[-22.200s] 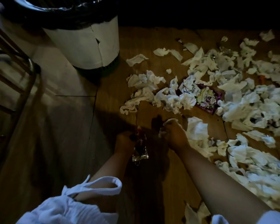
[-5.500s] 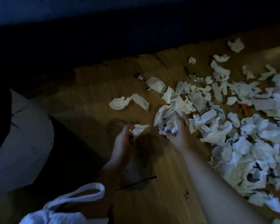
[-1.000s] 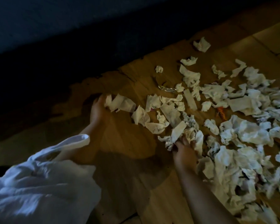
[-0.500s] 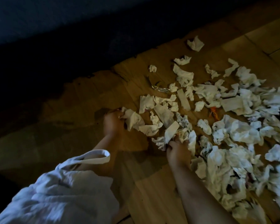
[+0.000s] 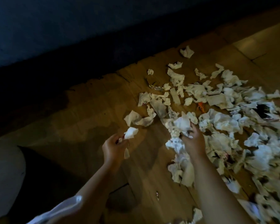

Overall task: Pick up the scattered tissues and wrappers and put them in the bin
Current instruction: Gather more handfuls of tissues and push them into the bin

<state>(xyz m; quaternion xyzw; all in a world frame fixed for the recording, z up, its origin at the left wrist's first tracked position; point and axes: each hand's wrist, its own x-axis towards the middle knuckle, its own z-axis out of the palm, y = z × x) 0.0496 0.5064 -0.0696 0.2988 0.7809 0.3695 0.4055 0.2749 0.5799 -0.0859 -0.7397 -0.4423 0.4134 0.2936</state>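
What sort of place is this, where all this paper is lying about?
Likely a dimly lit room indoors, perhaps a home: a wood-plank floor, a dark wall along its edge, and crumpled tissues strewn across it.

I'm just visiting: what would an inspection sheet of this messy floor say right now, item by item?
Surface: wooden floor, dimly lit.
Job's things: many crumpled tissues spread at right; an orange wrapper and a clear wrapper among them.
Clutter: small scrap on the floor between the forearms.
Grips: left hand pinches a single tissue; right hand grips a bunch of tissues.
Cables: nothing seen.
Surroundings: dark wall behind; pale rounded shape at the left edge, perhaps the bin; white sleeve at the bottom.
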